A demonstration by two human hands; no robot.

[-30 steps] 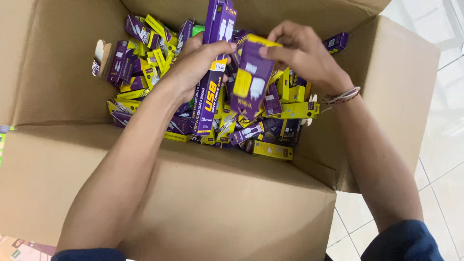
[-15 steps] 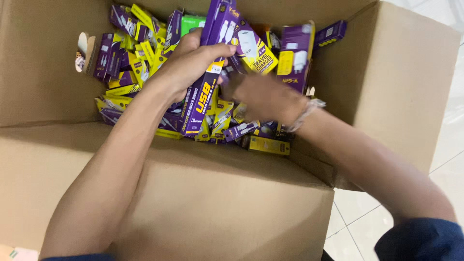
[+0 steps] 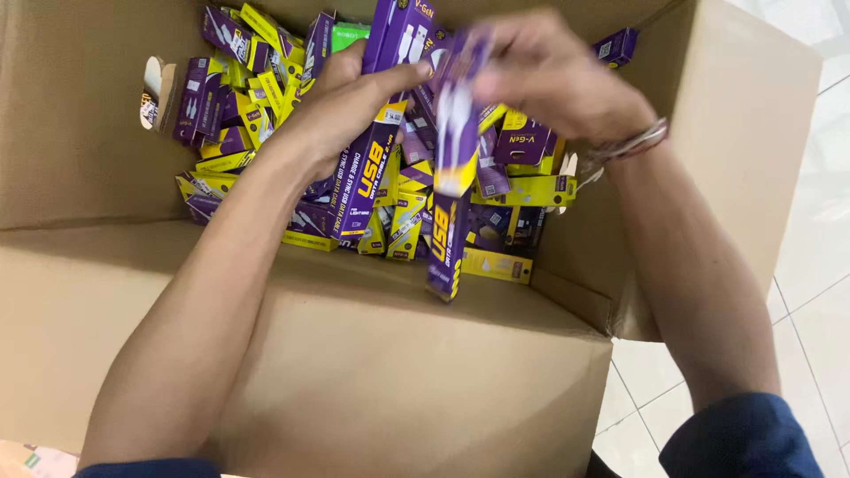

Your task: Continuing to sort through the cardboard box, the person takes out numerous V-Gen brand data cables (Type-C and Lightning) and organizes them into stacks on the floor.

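A big cardboard box (image 3: 372,381) holds a heap of purple and yellow cable packages (image 3: 248,97). My left hand (image 3: 341,93) grips a long purple package (image 3: 376,142) that stands upright over the heap. My right hand (image 3: 553,71) holds another long purple and yellow package (image 3: 452,204) by its top, so it hangs down toward the box's near wall. This second package is blurred. A bracelet (image 3: 629,146) circles my right wrist.
One green package (image 3: 351,34) lies among the purple ones at the back. An opened small carton (image 3: 158,93) rests against the box's left wall. Pale floor tiles (image 3: 815,292) show to the right of the box.
My right hand dipped into the heap and came up again with a long purple package. The left hand kept its grip on the upright package.
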